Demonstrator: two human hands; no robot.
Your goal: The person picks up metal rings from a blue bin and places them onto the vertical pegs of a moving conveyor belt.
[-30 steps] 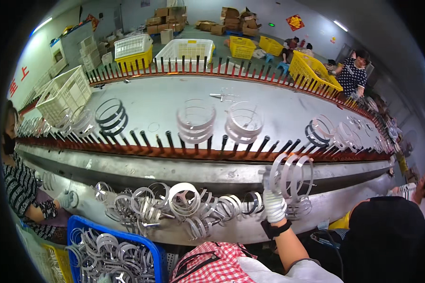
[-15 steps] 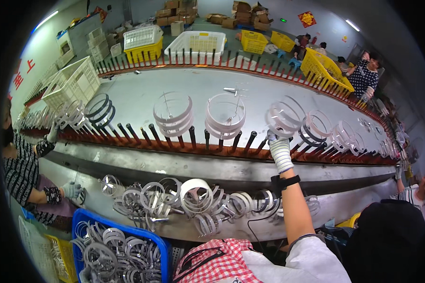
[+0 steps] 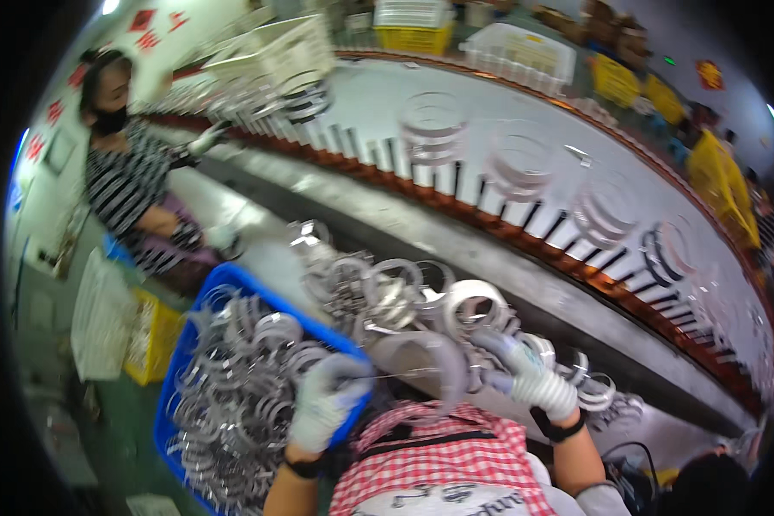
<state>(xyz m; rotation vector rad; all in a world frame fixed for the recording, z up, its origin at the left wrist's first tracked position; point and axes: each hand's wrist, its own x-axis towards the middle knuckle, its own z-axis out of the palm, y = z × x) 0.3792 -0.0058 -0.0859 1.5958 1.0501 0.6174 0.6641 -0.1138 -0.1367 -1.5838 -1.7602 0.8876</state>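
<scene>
The person's gloved left hand (image 3: 327, 400) and gloved right hand (image 3: 525, 374) hold one blurred grey metal ring (image 3: 421, 361) between them, just above the near edge of the bench (image 3: 378, 211) and in front of the checked apron (image 3: 439, 447). The fingers of both hands look curled shut on the ring's ends, though motion blur hides the exact grip. The ring appears to stand roughly on edge, its long axis running left to right between the hands, open arch upward; a two-handed hold would keep so springy a band steady. The left hand sits over the blue crate (image 3: 185, 344) of loose rings, the right beside the ring pile (image 3: 387, 292) along the bench's near edge, both stocks within reach. Beyond, a pegged conveyor rail (image 3: 507, 211) carries hung rings.
</scene>
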